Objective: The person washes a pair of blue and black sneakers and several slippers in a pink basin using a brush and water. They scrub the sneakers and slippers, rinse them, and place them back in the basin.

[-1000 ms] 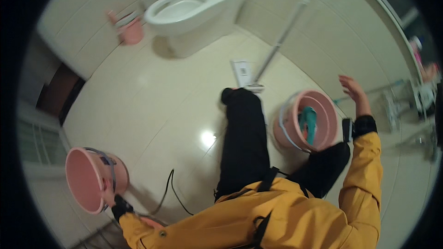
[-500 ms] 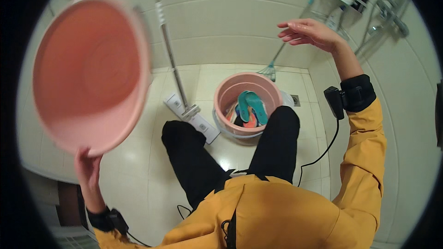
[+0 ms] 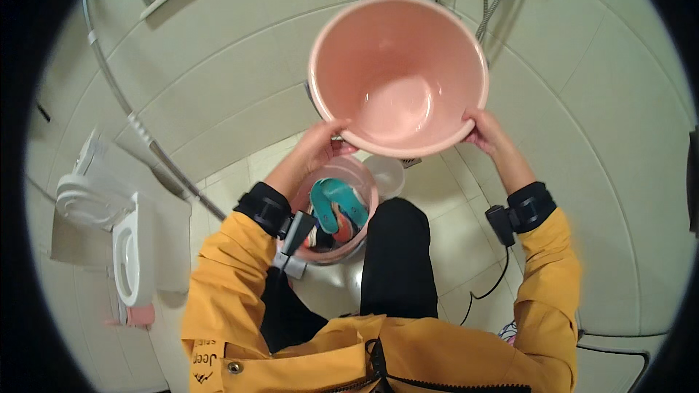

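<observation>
Head view, only one I have. I've got the pink bucket (image 3: pixel 399 65) up off the floor (image 3: pixel 453 200), in front of the body, mouth tipped toward the camera. Left hand (image 3: pixel 320 143) is closed on the near rim at its left, thumb over the lip, fingers curled underneath. Right hand (image 3: pixel 489 135) pinches the same rim further right, thumb over the lip, fingers partly hidden behind it. Neither hand has anything else.

Progress, my read: lifting and the two-handed hold are done; setting the bucket down is not. Nothing solid shows inside it. Glare sits on the bottom, so I can't tell whether there's a little water in there or just a wet shine.

The second bucket (image 3: pixel 352 168), also pink, is on the floor below the left forearm. Teal slippers (image 3: pixel 351 202) and an orange-red item (image 3: pixel 341 223) lie in it, so nothing there looks finished or cleared. Can't make out any water level in it. A translucent white tub (image 3: pixel 387 177) stands just beside it, partly behind the raised rim. Mop pole (image 3: pixel 156 147) leans on the left near the toilet (image 3: pixel 162 240); neither hand is on it.
</observation>
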`<state>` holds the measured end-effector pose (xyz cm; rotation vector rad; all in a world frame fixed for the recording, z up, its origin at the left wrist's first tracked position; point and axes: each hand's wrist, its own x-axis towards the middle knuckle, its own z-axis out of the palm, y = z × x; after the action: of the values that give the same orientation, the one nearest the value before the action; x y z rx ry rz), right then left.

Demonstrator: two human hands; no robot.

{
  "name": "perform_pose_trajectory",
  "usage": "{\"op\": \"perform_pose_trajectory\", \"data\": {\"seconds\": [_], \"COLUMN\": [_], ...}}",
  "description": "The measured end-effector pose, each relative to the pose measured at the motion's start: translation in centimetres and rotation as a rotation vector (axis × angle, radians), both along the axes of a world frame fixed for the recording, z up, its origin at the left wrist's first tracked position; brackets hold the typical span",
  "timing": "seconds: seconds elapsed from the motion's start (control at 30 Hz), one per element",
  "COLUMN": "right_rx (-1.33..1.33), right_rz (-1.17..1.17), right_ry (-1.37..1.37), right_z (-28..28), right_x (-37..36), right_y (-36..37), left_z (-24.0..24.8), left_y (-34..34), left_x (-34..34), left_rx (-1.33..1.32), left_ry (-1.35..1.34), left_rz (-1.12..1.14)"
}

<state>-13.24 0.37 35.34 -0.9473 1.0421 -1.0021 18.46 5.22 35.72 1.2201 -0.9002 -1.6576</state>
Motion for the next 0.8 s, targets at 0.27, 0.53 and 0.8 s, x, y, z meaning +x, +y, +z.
{"op": "perform_pose_trajectory", "data": {"seconds": [0.27,0.53,0.8], "right_rx": [0.14,0.309,0.429], "right_rz": [-0.264,-0.411,-0.494], "right_ry": [-0.021,-0.255,-0.195], "right_z": [-10.8,-19.3,-24.4], "right_x": [-3.8,-5.3,-5.8], "right_y": [-6.8,-8.5,-7.4], "left_z": [-10.6,-13.3,-13.3], "left_y": [-1.5,2.2,5.1], "left_x": [3.0,9.5,13.7], "left_rx": [0.129,0.24,0.274], "left_ry": [-0.309,-0.074,-0.002], "left_rz": [-0.11,0.122,0.266]}}
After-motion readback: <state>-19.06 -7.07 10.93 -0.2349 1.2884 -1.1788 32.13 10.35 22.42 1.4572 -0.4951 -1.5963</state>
